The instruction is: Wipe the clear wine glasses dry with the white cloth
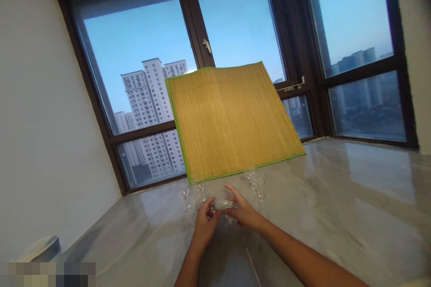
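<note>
Wine glass, clear and kinda hard to make out, sitting low in the middle of the frame, gripped from both sides. Left hand curled around its left side, right hand wrapped over the top and right side, so both closed on that one glass. Hovering just over the grey marble countertop, can't really tell if touching it or not. More stemmed glasses standing right around the hands, a couple to the left, a couple to the right, all see-through and blurry. Just behind those, bamboo mat with green edging, propped up tilted against the dark window frame mid-frame. Pale tower blocks out the window, upper left. Some grey-lidded thing at lower left, too cut off to identify.
</note>
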Demonstrator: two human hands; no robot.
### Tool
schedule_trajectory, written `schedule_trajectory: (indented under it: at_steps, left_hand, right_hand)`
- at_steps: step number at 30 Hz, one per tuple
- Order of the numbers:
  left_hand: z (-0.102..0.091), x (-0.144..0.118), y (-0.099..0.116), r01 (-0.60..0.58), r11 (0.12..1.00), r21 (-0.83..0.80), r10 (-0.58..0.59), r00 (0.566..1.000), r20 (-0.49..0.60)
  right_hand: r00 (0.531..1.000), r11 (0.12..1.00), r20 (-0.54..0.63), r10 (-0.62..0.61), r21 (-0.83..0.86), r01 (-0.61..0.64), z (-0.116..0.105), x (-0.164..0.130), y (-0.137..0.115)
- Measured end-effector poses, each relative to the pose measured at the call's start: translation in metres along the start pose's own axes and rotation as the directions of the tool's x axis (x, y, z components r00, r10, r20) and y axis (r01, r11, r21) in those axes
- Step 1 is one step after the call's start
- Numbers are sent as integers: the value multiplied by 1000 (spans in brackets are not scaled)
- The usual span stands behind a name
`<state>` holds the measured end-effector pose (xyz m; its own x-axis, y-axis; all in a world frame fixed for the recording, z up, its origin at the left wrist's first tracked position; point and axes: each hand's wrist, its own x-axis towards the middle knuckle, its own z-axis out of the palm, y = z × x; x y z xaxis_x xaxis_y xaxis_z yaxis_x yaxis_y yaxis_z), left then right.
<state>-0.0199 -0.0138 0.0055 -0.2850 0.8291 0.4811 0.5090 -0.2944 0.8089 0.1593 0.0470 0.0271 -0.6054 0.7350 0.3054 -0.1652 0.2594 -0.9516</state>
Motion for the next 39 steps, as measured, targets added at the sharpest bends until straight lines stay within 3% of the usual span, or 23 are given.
schedule_trajectory:
  at_steps: [10, 19, 22, 24, 27, 30, 32, 35, 39]
  left_hand:
    - [2, 3, -1, 186, 941, -283, -185, 982, 32]
    - [0, 8, -9, 206, 907, -369, -213, 977, 21]
    - [-5, 9, -11, 252, 873, -417, -284, 959, -14]
    - [-10, 9, -10, 292, 808, -512, -360, 932, -36]
    - [-18, 9, -5, 304, 613, -729, -470, 882, -27]
    - [-23, 9, 5, 318, 382, -868, -511, 855, 88]
    - [-23, 7, 12, 337, 282, -898, -486, 857, 170]
    - [-19, 3, 19, 379, 230, -896, -445, 860, 249]
    - [-12, -2, 24, 422, 256, -870, -454, 847, 278]
  right_hand:
    - [1000, 1000, 11, -2, 22, 2, -4, 0, -6]
    - [999, 999, -41, -15, 38, 17, -5, 0, -8]
    - [995, 997, -97, -24, 65, 31, -10, 2, -8]
    - [988, 997, -154, -20, 68, 31, -13, 4, -7]
    - [979, 999, -203, -11, 50, 21, -14, 7, -2]
    - [980, 999, -198, -13, 40, 21, -9, 9, 4]
    - [983, 999, -186, -7, 35, 14, -5, 9, 8]
    - [990, 1000, -143, 18, 12, -16, 2, 8, 12]
    - [996, 1000, -93, -12, 5, 13, 8, 6, 14]
